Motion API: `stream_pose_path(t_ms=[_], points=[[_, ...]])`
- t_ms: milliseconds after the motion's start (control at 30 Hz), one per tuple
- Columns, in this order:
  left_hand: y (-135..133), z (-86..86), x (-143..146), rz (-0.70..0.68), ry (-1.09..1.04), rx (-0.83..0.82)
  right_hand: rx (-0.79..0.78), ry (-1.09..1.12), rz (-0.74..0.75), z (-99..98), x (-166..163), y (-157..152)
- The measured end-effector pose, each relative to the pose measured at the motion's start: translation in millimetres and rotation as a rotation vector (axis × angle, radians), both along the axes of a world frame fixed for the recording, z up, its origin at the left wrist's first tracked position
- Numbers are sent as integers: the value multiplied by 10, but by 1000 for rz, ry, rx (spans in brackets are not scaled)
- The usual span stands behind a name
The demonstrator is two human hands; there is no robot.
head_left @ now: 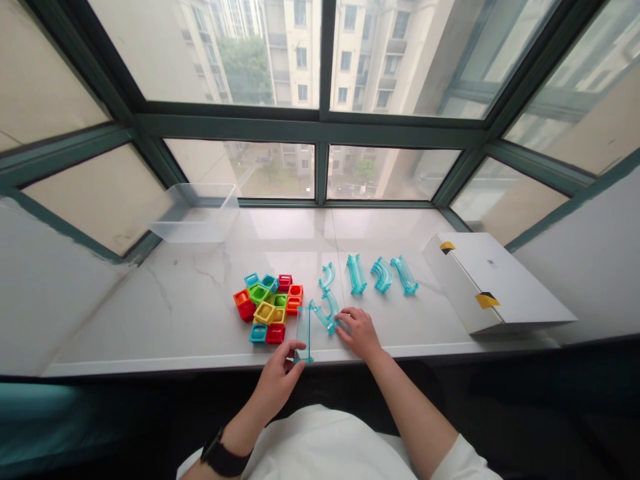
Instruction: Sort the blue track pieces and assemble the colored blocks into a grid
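Note:
My left hand point(281, 375) grips the near end of a straight, clear blue track piece point(303, 327), which stands up from the sill's front edge. Just to the right, my right hand point(358, 331) has its fingers closed at a curved blue track piece point(327, 312) lying on the sill; part of what is under the fingers is hidden. Another small curved track piece point(327, 275) lies right behind that one. Left of my hands sits a cluster of hollow coloured blocks point(265, 312) in red, orange, yellow, green and blue.
Further right lie more blue track pieces point(383, 275), some straight and one curved. A clear plastic bin point(200, 231) stands at the back left. On the right is a white box point(510, 283) with yellow-black tape. Dark green window frames point(320, 127) edge the marble sill point(165, 333).

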State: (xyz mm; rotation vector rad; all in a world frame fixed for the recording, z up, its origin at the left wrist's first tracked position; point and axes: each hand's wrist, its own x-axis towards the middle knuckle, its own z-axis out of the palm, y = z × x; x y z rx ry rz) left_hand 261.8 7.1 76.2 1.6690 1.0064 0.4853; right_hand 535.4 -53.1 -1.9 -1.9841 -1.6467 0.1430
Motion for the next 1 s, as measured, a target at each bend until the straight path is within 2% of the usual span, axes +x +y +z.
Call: stream_pose_path(t_ms=[300, 433, 567, 633, 733, 800, 1000], points=[[112, 2, 204, -2, -101, 168, 14, 17, 11, 22, -10, -4], [133, 14, 285, -29, -112, 213, 121, 86, 9, 65, -4, -35], [142, 65, 357, -91, -128, 263, 318, 225, -95, 294, -107, -77], [135, 105, 394, -140, -143, 292, 345, 332, -99, 479, -222, -73], [108, 160, 451, -186, -163, 346, 181, 559, 13, 750, -430, -35], [89, 179, 483, -164, -173, 377, 74, 623, 41, 876, -552, -9], [77, 203, 502, -17, -136, 357, -33, 662, 23, 1021, -714, -35]])
